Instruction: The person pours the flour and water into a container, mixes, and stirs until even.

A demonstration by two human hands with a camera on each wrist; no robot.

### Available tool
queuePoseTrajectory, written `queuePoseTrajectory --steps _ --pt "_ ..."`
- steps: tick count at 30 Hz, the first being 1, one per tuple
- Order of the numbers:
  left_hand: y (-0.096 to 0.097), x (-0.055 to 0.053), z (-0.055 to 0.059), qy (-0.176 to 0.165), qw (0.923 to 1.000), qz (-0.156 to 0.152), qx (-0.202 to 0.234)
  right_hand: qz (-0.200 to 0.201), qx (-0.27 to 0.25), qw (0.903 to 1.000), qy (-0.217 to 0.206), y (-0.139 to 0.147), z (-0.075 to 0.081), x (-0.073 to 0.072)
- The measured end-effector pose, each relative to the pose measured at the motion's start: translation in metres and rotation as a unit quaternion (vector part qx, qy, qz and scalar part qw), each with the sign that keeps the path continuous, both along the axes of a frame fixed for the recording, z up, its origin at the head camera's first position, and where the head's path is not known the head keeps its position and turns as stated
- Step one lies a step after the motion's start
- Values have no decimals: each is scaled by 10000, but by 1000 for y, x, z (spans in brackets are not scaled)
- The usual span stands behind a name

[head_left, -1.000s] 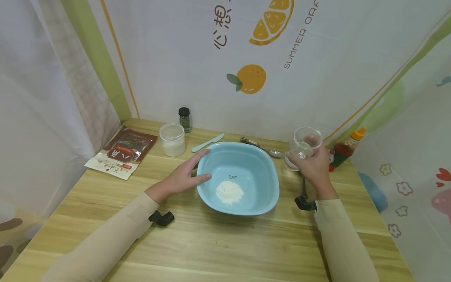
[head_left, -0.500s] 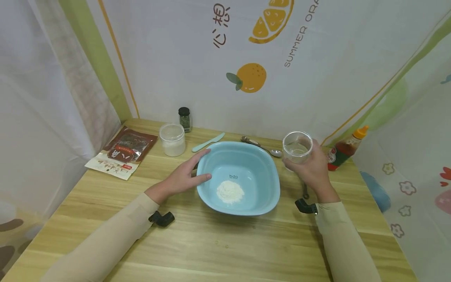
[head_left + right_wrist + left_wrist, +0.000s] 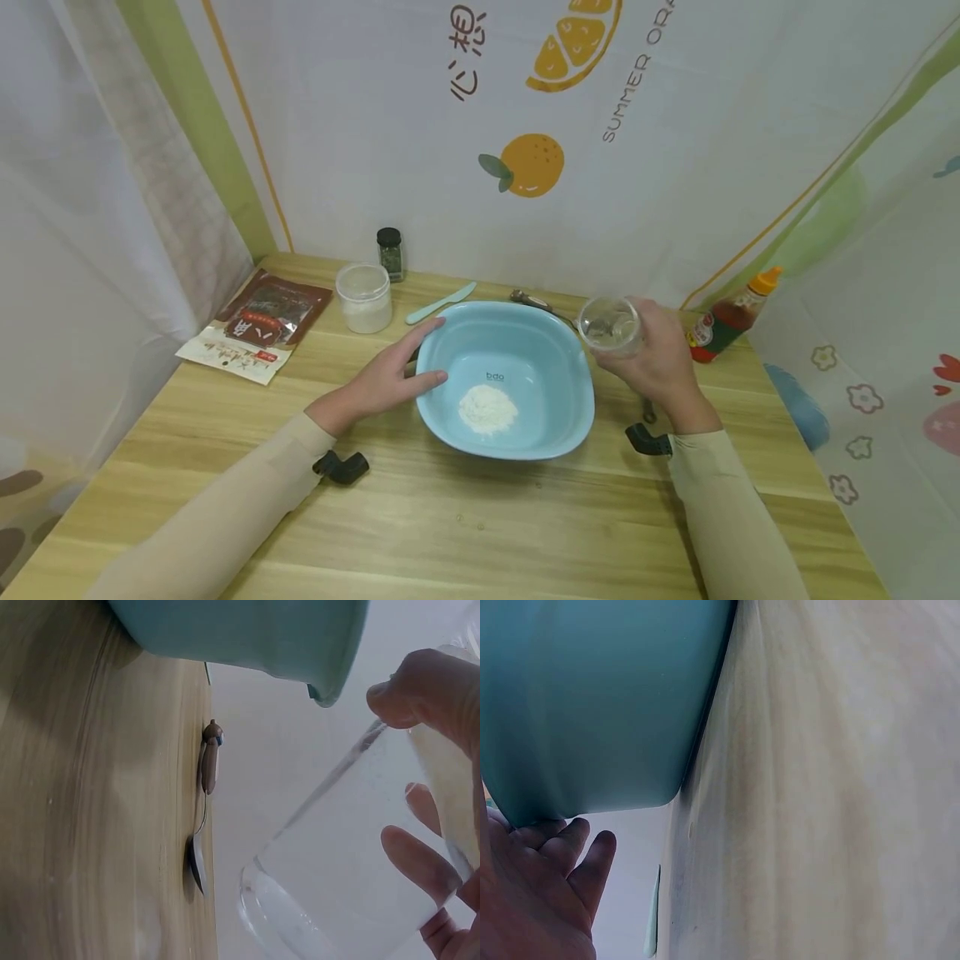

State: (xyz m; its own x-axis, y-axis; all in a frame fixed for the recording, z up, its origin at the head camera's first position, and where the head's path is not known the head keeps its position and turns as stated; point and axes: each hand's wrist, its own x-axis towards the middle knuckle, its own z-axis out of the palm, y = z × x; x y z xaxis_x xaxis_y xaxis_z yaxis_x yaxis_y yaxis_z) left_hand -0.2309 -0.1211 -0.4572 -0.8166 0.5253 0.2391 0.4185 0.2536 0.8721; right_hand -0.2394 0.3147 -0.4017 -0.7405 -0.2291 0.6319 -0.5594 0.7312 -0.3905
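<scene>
A light-blue basin (image 3: pixel 551 379) sits mid-table with a heap of white powder (image 3: pixel 487 409) in it. My left hand (image 3: pixel 386 379) holds its left rim, thumb and index finger over the edge; in the left wrist view the other fingers (image 3: pixel 592 871) lie against the outside under the rim. My right hand (image 3: pixel 660 354) grips a clear glass (image 3: pixel 609 325) beside the basin's right rim. The glass leans toward the basin; some clear liquid seems to be in it. The thumb (image 3: pixel 394 701) lies on one side of the glass, fingers on the other.
Behind the basin lie a pale green knife (image 3: pixel 441 303) and a metal spoon (image 3: pixel 201 825) with a brown handle. A jar of white powder (image 3: pixel 365 300), a black-capped spice jar (image 3: pixel 390 254) and a spice packet (image 3: pixel 258 325) stand left. A red sauce bottle (image 3: pixel 731 317) stands right.
My right hand has moved the glass left, to the basin's right rim, and tilted it toward the basin. The left hand and the basin have stayed in place.
</scene>
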Motion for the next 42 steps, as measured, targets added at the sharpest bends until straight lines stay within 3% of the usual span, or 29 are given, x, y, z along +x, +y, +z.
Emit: queuePoseTrajectory --steps 24,42 --pt "0 0 1 21 10000 15 8 -392 1324 9903 142 1 6 1" --pt "-1 -1 1 75 9999 -89 46 -465 1686 9838 396 4 4 1"
